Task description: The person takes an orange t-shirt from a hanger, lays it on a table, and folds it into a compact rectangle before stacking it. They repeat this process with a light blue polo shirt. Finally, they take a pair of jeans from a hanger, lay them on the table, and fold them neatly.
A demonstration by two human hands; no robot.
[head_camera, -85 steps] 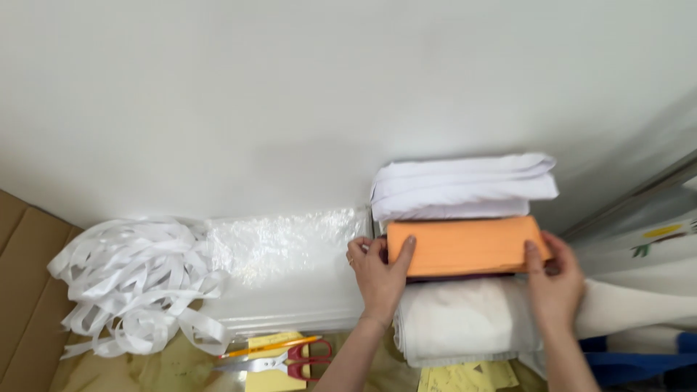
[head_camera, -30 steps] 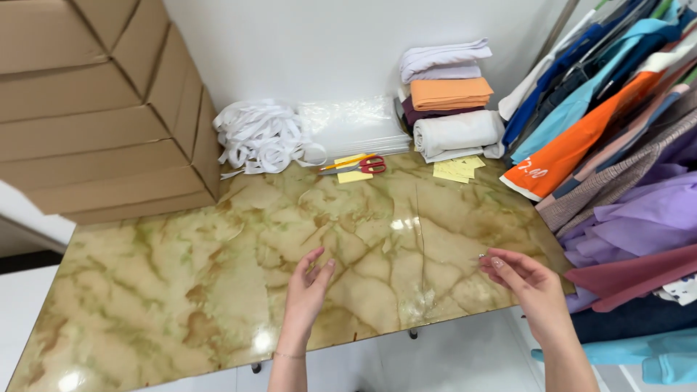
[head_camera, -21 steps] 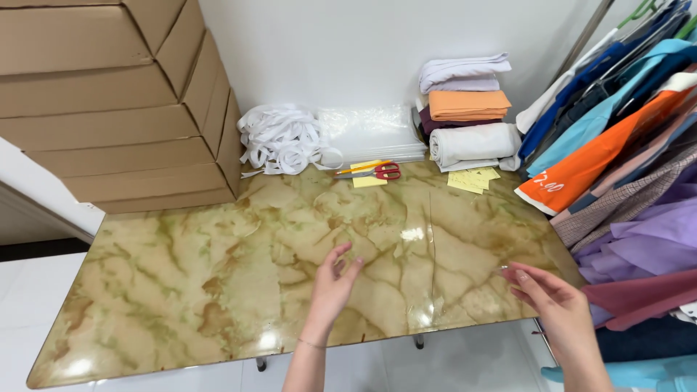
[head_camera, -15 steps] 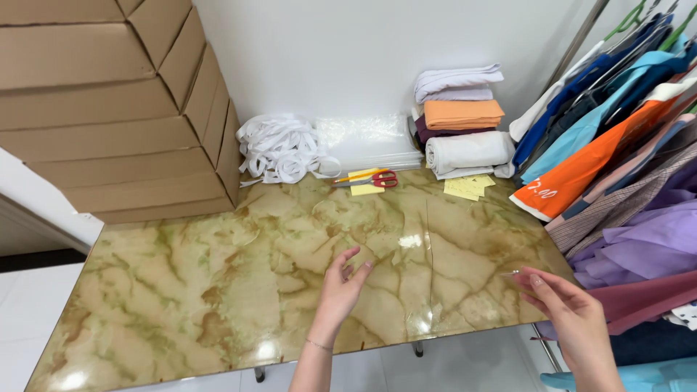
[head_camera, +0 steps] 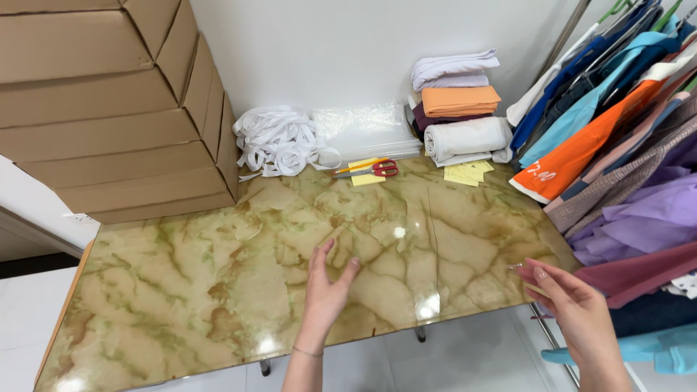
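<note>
The big shiny marble-look desk (head_camera: 218, 290) lies right under the left hand (head_camera: 325, 289), whose fingers (head_camera: 318, 255) are spread wide and hold nothing, while the right hand (head_camera: 573, 308) hangs open and empty just past the desk's right edge, near the hanging clothes (head_camera: 617, 145). Far ahead of both hands, by the wall, sit big brown cardboard boxes (head_camera: 109, 109), a stack of folded cloth (head_camera: 457, 109), a heap of white ribbon (head_camera: 279, 141), small yellow paper notes (head_camera: 468, 173) and red scissors (head_camera: 374, 169).

A glossy table topped in green-and-tan marble pattern (head_camera: 218, 290) carried everything. Along its far edge lay a tangled heap of white ribbon (head_camera: 276, 139), red-handled scissors (head_camera: 372, 169) on yellow paper notes (head_camera: 468, 173), and a stack of folded cloth (head_camera: 459, 109).
</note>
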